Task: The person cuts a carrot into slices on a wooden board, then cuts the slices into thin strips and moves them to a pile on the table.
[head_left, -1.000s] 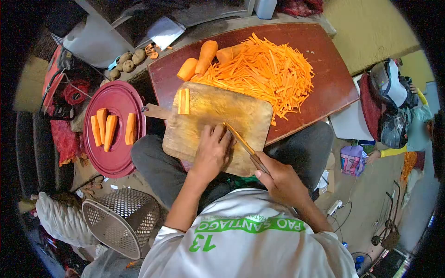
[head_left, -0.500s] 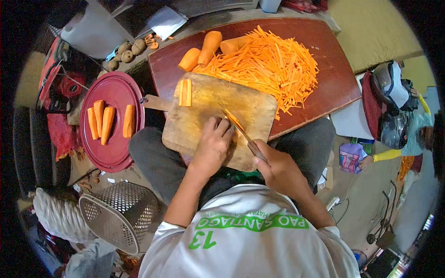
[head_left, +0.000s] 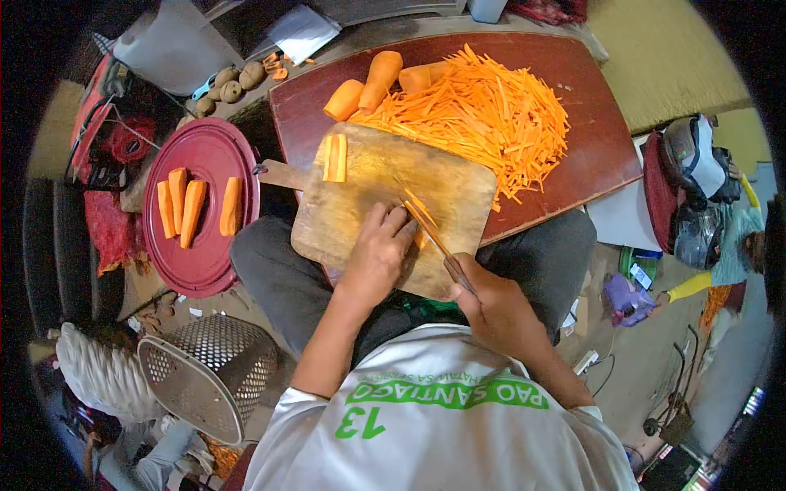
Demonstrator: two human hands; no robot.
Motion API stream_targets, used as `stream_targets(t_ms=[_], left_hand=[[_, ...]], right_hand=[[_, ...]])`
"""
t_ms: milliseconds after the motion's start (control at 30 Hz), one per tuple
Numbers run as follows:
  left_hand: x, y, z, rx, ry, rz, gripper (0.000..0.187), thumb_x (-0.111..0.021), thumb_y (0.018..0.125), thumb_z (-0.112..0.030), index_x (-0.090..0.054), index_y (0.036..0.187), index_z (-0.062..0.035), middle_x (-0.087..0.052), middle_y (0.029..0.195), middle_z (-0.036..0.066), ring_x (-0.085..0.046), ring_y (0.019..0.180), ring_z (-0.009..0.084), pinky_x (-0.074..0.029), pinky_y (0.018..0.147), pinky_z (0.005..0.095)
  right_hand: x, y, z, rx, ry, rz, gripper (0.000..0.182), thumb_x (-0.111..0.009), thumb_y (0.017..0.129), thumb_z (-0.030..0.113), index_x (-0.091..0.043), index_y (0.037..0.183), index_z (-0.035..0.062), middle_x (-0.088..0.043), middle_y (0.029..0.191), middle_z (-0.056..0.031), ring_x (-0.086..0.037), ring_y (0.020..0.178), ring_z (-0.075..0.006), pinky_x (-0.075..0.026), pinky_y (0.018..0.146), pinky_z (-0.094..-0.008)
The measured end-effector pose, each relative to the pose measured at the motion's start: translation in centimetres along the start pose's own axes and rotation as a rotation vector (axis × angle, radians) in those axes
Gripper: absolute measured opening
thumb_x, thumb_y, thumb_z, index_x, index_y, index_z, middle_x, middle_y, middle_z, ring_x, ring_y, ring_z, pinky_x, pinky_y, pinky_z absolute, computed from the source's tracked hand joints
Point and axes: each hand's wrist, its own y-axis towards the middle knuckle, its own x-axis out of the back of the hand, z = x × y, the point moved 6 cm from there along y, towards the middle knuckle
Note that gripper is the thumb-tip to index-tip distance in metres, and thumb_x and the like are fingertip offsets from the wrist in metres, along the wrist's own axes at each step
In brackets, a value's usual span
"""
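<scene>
- single head-worn cam, fisheye, looking steeply down from above the person's white shirt point(head_left: 434, 425)
- close over the worn wooden cutting board point(head_left: 385, 196) on the lap, floor clutter at edges

dim cluttered room, dark red table point(head_left: 589, 131), bare floor point(head_left: 647, 344), metal mesh basket point(head_left: 209, 372)

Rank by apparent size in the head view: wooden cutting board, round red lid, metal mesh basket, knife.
1. Cutting board
2. Red lid, close to the board
3. Mesh basket, nearer the camera, so uncertain
4. Knife, clearly smallest
</scene>
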Motion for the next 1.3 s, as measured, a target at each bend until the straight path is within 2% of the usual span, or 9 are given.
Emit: stream_targets(t_ms=[133,233,533,633,833,933,1133,1233,1300], left_hand=[[-0.2,-0.1,0.0,-0.016,0.018,-0.013,0.041,-0.074,0.078,-0.002,-0.075,0.119,0.0039,-0.066,0.116,0.017,-0.059,0.111,0.0398,-0.054,0.097,0.0488],[-0.2,-0.1,0.2,0.037,0.018,0.074,0.038,-0.074,0.08,-0.003,-0.075,0.117,0.004,-0.066,0.115,0.016,-0.059,0.111,0.0392,-0.054,0.097,0.0486],[-0.1,-0.4,0.5,-0.009,0.0,0.025,0.032,-0.075,0.08,-0.002,-0.075,0.112,0.0041,-0.065,0.112,0.016,-0.059,0.109,0.0385,-0.054,0.095,0.0468],[0.2,-0.3,-0.1,-0.001,-0.015,0.018,0.032,-0.074,0.081,-0.001,-0.074,0.112,0.0041,-0.065,0.113,0.017,-0.059,0.11,0.0387,-0.054,0.096,0.0468],[0.1,-0.8,0.2,-0.009,0.01,-0.058,0.032,-0.075,0.08,-0.003,-0.074,0.111,0.0044,-0.065,0.114,0.017,-0.059,0.111,0.039,-0.054,0.098,0.0472],[-0.5,-1.2,0.9,-0.007,0.025,-0.03,0.033,-0.075,0.08,-0.004,-0.075,0.111,0.0042,-0.065,0.115,0.017,-0.058,0.11,0.0387,-0.052,0.098,0.0475],[-0.3,-0.9,0.7,-0.019,0.052,-0.013,0.032,-0.075,0.081,-0.005,-0.075,0.112,0.0033,-0.066,0.113,0.016,-0.058,0.107,0.0383,-0.049,0.094,0.0478],[-0.4,-1.0,0.9,0.001,0.023,-0.025,0.031,-0.075,0.081,-0.004,-0.075,0.111,0.0034,-0.065,0.111,0.016,-0.058,0.107,0.0385,-0.049,0.094,0.0489],[0.0,-0.9,0.6,-0.004,0.012,-0.054,0.031,-0.075,0.082,-0.004,-0.075,0.111,0.0033,-0.065,0.11,0.016,-0.058,0.106,0.0382,-0.049,0.093,0.0489]], right_hand=[[-0.8,3.7,0.3,0.058,0.059,-0.029,0.029,-0.056,0.109,0.019,-0.055,0.134,0.004,-0.07,0.098,-0.0286,-0.069,0.097,-0.0516,-0.054,0.078,-0.0541],[-0.7,5.3,-0.2,0.084,0.002,0.029,0.035,-0.057,0.107,0.017,-0.051,0.139,0.0027,-0.069,0.114,-0.031,-0.071,0.099,-0.0516,-0.057,0.083,-0.0607],[-1.1,1.3,-0.4,0.053,0.053,-0.085,0.028,-0.057,0.108,0.019,-0.058,0.13,0.0033,-0.069,0.095,-0.0292,-0.069,0.092,-0.0528,-0.053,0.075,-0.0555],[-1.0,5.4,0.6,0.14,-0.03,-0.061,0.036,-0.06,0.108,0.022,-0.054,0.137,0.0022,-0.071,0.112,-0.0328,-0.071,0.101,-0.0522,-0.057,0.086,-0.0606],[0.3,0.1,0.8,-0.094,-0.028,0.122,0.038,-0.059,0.108,0.021,-0.055,0.139,-0.0007,-0.071,0.113,-0.0339,-0.07,0.104,-0.0531,-0.057,0.086,-0.0606],[0.1,-1.1,0.3,0.017,0.013,-0.036,0.03,-0.06,0.107,0.018,-0.057,0.131,0.0015,-0.065,0.09,-0.0312,-0.068,0.093,-0.0524,-0.053,0.074,-0.0543],[-0.6,5.3,0.3,0.162,0.052,-0.112,0.025,-0.059,0.108,0.018,-0.059,0.126,0.0003,-0.065,0.088,-0.0293,-0.068,0.09,-0.0524,-0.053,0.074,-0.0538],[0.7,2.7,1.0,-0.013,0.117,0.091,0.036,-0.059,0.108,0.02,-0.055,0.139,0.0022,-0.07,0.109,-0.0329,-0.069,0.103,-0.0539,-0.056,0.083,-0.0598],[0.4,0.0,0.6,-0.023,0.082,0.01,0.03,-0.058,0.108,0.019,-0.059,0.132,0.0008,-0.066,0.093,-0.0301,-0.068,0.091,-0.0525,-0.054,0.076,-0.056]])
